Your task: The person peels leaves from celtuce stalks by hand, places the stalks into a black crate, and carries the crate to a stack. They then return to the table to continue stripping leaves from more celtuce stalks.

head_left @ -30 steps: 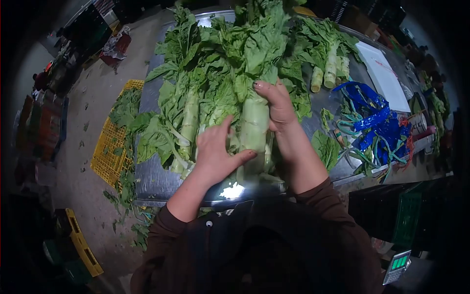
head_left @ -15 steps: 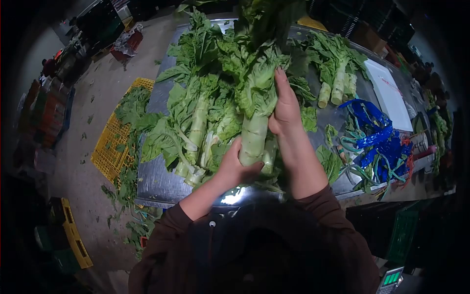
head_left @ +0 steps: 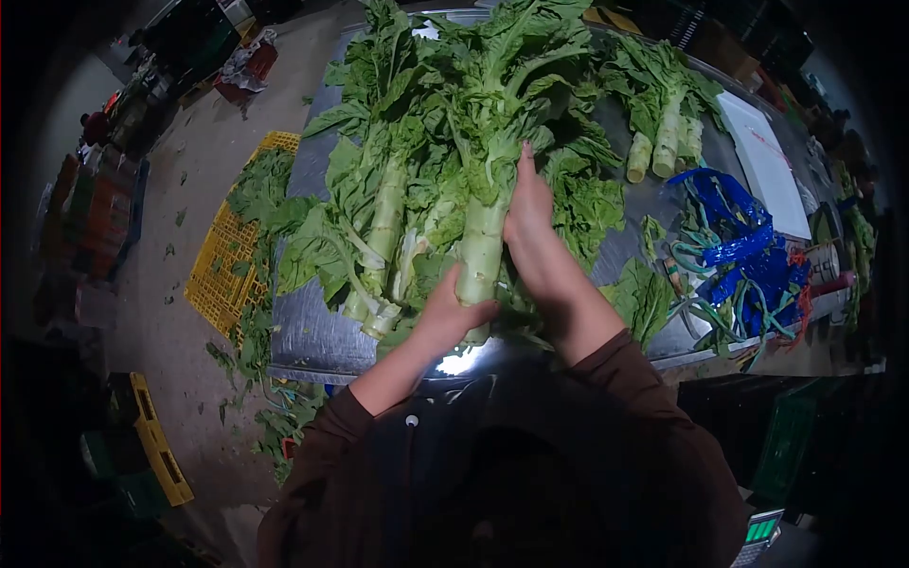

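A thick pale green stem (head_left: 482, 241) with a leafy top stands out in the middle, held above the metal table (head_left: 317, 336). Around its lower end my left hand (head_left: 456, 308) is closed, thumb across the front. My right hand (head_left: 530, 204) presses against the stem's right side higher up, by the lowest leaves, its fingers mostly hidden behind. More leafy stems (head_left: 385, 222) lie just left of the held one. Loose leaves (head_left: 582, 204) spread to the right of my right hand.
At the back right lies a bunch of stems (head_left: 668, 133). Near it are a white board (head_left: 765, 166) and blue straps (head_left: 734, 237) tangled with green ties. A yellow crate (head_left: 216, 284) with leaves is on the left, beside the table.
The held stem's leafy top has swung into clearer view and spread out. My right hand has moved slightly down and left along it. The camera view has shifted a little.
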Demonstrator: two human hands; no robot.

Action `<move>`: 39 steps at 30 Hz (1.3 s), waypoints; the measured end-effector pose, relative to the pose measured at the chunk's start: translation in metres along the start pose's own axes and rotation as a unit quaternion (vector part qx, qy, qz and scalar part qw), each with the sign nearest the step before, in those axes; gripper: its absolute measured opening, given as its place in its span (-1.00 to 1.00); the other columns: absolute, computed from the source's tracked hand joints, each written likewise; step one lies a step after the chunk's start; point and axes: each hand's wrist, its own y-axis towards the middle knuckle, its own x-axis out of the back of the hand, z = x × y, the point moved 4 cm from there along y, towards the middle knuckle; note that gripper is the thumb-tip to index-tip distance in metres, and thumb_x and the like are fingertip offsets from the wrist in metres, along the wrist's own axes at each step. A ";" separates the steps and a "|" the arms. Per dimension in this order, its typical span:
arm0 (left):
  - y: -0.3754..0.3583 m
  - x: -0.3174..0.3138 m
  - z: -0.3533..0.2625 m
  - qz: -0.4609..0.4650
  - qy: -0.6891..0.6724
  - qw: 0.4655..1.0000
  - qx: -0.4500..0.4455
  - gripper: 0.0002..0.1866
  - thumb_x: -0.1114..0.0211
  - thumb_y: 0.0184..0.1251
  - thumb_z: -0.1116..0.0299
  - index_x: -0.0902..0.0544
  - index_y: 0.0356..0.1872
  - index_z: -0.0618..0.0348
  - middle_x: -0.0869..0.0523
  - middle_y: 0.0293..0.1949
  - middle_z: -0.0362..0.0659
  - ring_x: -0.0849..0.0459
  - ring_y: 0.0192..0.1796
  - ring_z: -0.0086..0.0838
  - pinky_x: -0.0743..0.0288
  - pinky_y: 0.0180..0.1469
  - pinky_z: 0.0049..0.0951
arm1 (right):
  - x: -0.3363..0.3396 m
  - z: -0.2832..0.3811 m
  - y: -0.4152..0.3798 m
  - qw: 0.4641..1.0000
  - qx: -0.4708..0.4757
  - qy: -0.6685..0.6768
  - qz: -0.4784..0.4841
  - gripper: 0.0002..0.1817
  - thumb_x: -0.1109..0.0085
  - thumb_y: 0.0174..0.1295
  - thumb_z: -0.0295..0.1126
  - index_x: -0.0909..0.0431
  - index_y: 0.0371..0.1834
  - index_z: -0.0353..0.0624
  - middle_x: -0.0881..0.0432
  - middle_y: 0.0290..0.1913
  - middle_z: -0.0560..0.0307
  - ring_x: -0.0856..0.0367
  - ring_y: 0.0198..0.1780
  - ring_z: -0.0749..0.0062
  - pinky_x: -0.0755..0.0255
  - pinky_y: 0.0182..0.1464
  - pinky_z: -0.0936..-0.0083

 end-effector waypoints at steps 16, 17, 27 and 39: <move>0.004 -0.004 -0.007 -0.206 0.262 0.943 -0.018 -0.20 -0.43 -0.03 0.26 -0.26 0.28 0.22 -0.61 -0.06 0.17 -0.62 0.00 -0.02 -0.48 0.04 -0.23 | 0.018 -0.021 0.029 0.995 0.007 -0.036 -0.093 -0.50 0.00 0.37 0.02 -0.59 -0.19 -0.29 -0.66 -0.23 0.04 -0.66 -0.27 0.29 -0.55 -0.22 0.39; 0.004 -0.004 -0.008 -0.210 0.273 0.939 -0.005 -0.19 -0.43 -0.03 0.25 -0.25 0.28 0.22 -0.60 -0.05 0.21 -0.61 0.01 0.01 -0.48 0.04 -0.22 | 0.016 -0.021 0.027 0.995 -0.008 0.003 -0.098 -0.49 0.01 0.38 0.02 -0.57 -0.20 -0.31 -0.66 -0.23 0.03 -0.65 -0.31 0.28 -0.55 -0.22 0.38; 0.011 -0.001 -0.012 0.071 -0.181 0.981 0.000 -0.33 -0.38 0.10 0.34 -0.29 0.24 0.22 -0.62 -0.13 -0.09 -0.65 -0.09 -0.35 -0.53 -0.02 -0.33 | 0.019 -0.016 0.039 0.970 -0.099 0.205 -0.084 -0.60 0.07 0.43 -0.08 -0.46 0.10 -0.16 -0.61 0.00 0.08 -0.59 -0.04 0.16 -0.52 -0.01 0.14; 0.016 0.037 -0.002 -0.099 0.128 0.983 -0.090 -0.19 -0.44 0.00 0.24 -0.28 0.29 0.29 -0.64 -0.10 0.00 -0.64 -0.09 -0.29 -0.49 0.01 -0.31 | 0.097 0.040 -0.018 0.804 0.112 -0.575 0.098 -0.31 -0.16 0.26 0.02 -0.31 0.23 -0.34 -0.48 0.09 -0.16 -0.47 0.07 0.02 -0.34 0.16 0.27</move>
